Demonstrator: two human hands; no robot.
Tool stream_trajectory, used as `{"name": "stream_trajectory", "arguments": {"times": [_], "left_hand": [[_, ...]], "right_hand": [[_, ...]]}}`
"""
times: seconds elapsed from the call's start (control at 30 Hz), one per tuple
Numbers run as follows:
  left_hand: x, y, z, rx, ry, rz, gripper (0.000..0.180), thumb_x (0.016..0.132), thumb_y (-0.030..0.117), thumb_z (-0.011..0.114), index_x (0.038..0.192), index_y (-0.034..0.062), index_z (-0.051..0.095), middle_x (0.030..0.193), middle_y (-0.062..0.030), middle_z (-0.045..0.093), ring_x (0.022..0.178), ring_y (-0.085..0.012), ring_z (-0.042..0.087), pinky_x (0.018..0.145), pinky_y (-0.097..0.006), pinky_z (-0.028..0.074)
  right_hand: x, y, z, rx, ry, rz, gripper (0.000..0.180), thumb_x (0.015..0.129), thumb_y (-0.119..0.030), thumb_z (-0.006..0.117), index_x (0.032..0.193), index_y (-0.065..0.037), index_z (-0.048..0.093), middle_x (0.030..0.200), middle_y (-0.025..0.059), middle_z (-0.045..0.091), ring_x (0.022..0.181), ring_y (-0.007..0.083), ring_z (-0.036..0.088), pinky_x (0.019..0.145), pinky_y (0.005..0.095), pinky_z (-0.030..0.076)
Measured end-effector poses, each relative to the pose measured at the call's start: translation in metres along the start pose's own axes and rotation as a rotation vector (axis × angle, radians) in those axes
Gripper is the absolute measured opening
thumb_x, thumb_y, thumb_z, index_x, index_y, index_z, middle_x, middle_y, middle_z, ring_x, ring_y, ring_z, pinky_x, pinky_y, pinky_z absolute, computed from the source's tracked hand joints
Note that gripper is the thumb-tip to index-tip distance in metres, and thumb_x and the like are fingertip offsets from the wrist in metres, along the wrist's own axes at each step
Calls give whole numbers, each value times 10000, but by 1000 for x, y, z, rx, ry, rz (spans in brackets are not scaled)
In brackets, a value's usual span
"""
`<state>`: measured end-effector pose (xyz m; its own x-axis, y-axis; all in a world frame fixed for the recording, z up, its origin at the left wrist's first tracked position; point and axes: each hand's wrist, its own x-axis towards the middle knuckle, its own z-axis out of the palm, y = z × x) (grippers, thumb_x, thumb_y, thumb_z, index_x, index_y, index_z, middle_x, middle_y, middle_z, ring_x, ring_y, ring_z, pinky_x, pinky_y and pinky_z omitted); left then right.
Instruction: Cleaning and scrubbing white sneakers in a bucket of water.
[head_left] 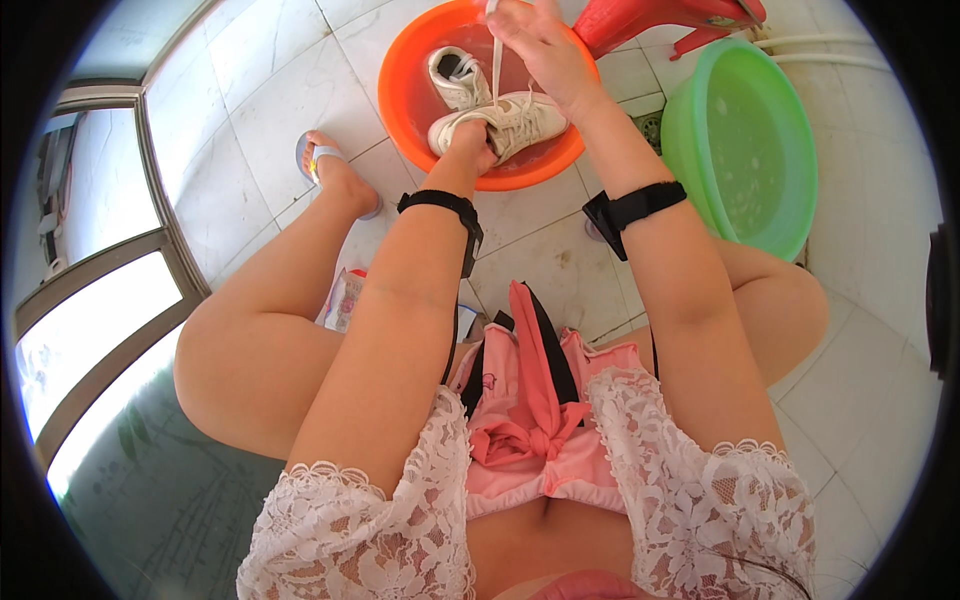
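A white lace-up sneaker [530, 118] lies on its side in an orange basin [393, 85]. My left hand [482, 148] is at the shoe's opening and grips it there, its fingers partly hidden inside. Above the basin, my right hand [545, 50] is raised with its fingers pinched on a white shoelace [496, 65]. That lace runs taut from the sneaker's front up to my fingers. A second white sneaker [452, 90] rests behind the first, its dark inside showing. Water stands in the basin around both shoes.
To the right, a light green basin [690, 150] holds water with some foam, close to a floor drain [650, 130]. Behind the orange basin is a red plastic object [625, 22]. Pale hoses [825, 60] run along the wall. A framed glass door [105, 240] is at left.
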<state>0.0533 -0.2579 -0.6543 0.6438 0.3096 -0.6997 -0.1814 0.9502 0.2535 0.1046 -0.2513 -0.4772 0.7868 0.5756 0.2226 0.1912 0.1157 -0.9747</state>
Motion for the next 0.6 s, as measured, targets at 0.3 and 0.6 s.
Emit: {"name": "stream_trajectory", "arguments": {"times": [0.3,0.6], "left_hand": [[-2,-1,-3,22,17,-9,312,914,90,296,1182,8,435,1186,-131,494,1051,-278,516,886,-420,451],[-11,-3,12,53,58,-24,310,909,80,289,1164,-1,444,1152,-155,503,1012,-293,529,822,-404,481]], "right_hand": [[-61,110,-91,-1080,-716,349,247,749,-251,643,786,-7,632,683,121,622,651,227,596,601,324,453],[-63,126,-99,-638,-476,709,280,751,-268,611,733,12,621,663,83,618,686,205,609,622,292,448]]}}
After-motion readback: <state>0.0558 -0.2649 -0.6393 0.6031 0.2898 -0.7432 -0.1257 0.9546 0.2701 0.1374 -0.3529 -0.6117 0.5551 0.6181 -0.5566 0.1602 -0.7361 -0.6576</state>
